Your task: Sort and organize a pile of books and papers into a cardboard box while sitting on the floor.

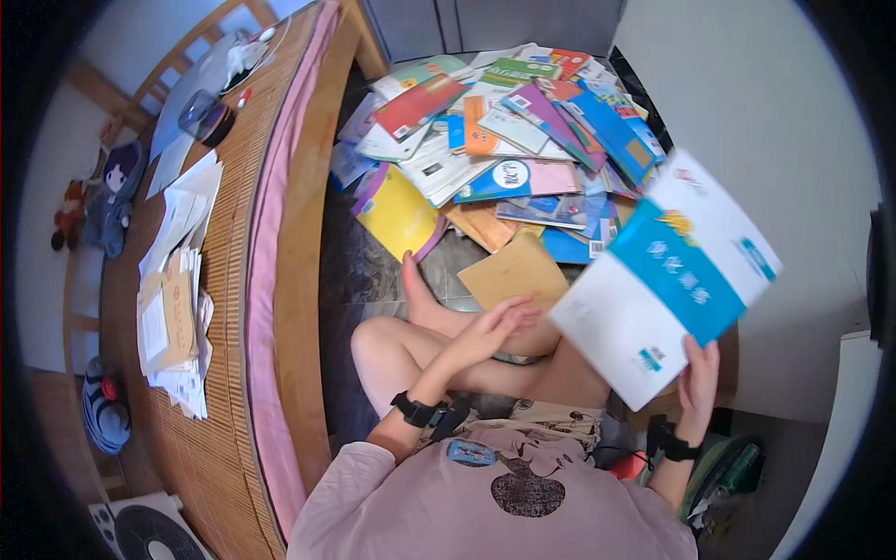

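My right hand (698,374) grips a white workbook with a blue band (672,273) by its lower right edge, holding it tilted in the air. The cover bears printed writing. Above my crossed legs, my left hand (500,325) holds nothing, its fingers loosely extended. Just past its fingertips lies a tan paper booklet or envelope (514,269); whether they touch is unclear. A large heap of books and papers (518,175) spreads over the floor before me. A yellow book with purple edges (402,213) lies at its near left, by my bare foot.
To my left a bed with a bamboo mat (231,294) carries a stack of papers and envelopes (171,322). A dark clear-topped container (208,119) stands farther back. A white wall (756,105) bounds the right; a bin-like container (721,476) sits behind my right arm.
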`<state>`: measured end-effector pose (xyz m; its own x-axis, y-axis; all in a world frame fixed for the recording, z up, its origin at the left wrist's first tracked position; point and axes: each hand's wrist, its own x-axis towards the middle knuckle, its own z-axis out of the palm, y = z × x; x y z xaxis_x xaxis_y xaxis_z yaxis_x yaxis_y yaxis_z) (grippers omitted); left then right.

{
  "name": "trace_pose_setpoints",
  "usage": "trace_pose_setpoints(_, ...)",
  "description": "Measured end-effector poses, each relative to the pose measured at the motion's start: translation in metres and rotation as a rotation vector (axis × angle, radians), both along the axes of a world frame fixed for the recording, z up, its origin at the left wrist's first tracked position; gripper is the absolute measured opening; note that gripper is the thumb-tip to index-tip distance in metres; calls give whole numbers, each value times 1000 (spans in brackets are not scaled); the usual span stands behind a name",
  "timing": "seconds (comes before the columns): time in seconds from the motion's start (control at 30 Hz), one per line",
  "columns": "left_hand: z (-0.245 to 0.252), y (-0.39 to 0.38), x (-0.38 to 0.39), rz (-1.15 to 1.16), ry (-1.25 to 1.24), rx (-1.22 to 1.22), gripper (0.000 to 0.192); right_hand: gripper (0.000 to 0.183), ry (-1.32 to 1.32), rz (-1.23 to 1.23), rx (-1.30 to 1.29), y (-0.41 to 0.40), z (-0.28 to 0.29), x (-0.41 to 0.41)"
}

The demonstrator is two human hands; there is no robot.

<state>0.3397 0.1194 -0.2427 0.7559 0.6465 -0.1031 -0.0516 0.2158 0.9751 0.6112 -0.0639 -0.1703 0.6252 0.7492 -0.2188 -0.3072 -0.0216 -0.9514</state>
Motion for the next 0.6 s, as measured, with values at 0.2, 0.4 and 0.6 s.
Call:
trace_pose_setpoints(0.2,-60,-13,-29,294,62,-84,34,34,253,540,-239,97,-79,-45)
trace_pose_setpoints(0.4,-117,-45,-75,448,247,21,29,44,-556,830,-420,146,-114,-67)
trace_pose_setpoints(0.6,-120,-60,-99,261,548,-23,25,47,-1163,829,-15,265,-85,-129)
